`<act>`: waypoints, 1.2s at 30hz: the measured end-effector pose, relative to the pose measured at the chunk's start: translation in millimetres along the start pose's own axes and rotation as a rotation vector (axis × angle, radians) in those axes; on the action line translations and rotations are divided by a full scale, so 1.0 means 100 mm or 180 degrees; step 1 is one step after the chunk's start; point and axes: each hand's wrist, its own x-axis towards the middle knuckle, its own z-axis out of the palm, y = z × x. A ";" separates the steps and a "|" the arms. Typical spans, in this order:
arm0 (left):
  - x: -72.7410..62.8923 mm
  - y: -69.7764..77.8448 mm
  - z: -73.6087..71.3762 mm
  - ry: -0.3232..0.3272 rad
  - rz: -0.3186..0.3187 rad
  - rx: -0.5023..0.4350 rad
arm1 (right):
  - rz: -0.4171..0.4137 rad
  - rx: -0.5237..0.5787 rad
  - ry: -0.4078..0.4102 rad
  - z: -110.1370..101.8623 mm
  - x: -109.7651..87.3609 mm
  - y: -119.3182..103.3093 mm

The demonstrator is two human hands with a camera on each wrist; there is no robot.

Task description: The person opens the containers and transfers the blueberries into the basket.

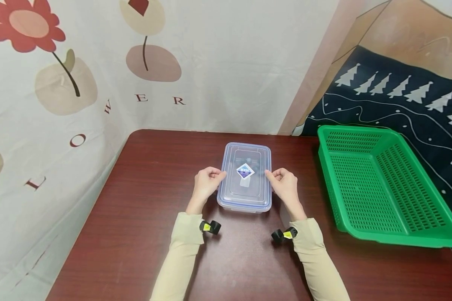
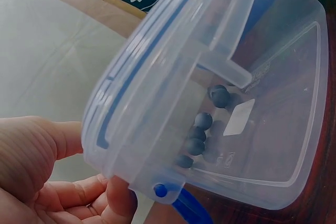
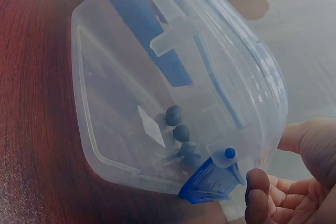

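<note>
A clear plastic storage box (image 2: 283, 145) stands on the table with its lid (image 1: 248, 194) on; the lid has a blue seal and a diamond label (image 1: 245, 171). My left hand (image 1: 205, 184) pinches the lid's left edge, thumb at the top and fingers curled below the rim. At the right edge, my right hand (image 1: 285, 186) grips the lid the same way. A blue latch (image 2: 193, 209) hangs loose near my left fingers. Another blue latch (image 3: 212, 182) sticks out on the right side. Inside lie several small dark blue balls (image 2: 203, 120) and a white patch (image 2: 240, 117).
A green perforated plastic basket (image 1: 373, 234) stands at the right of the dark red wooden table (image 1: 135, 251). Behind the table hangs a pale curtain (image 1: 229, 62) with flower prints. A dark cloth (image 1: 384, 96) with white trees is beyond the basket.
</note>
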 end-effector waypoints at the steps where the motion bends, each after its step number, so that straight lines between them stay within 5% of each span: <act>1: 0.00 0.01 0.00 -0.0002 0.0009 -0.0009 | -0.0011 -0.0001 0.0006 0.00 0.00 -0.01; 19: -0.04 0.06 -0.18 0.0057 0.0076 -0.0227 | -0.0214 -0.0012 0.0094 -0.02 -0.02 -0.24; 36: -0.13 0.01 -0.78 0.0328 -0.0035 -0.0238 | -0.0346 0.0451 -0.0445 0.27 -0.17 -0.64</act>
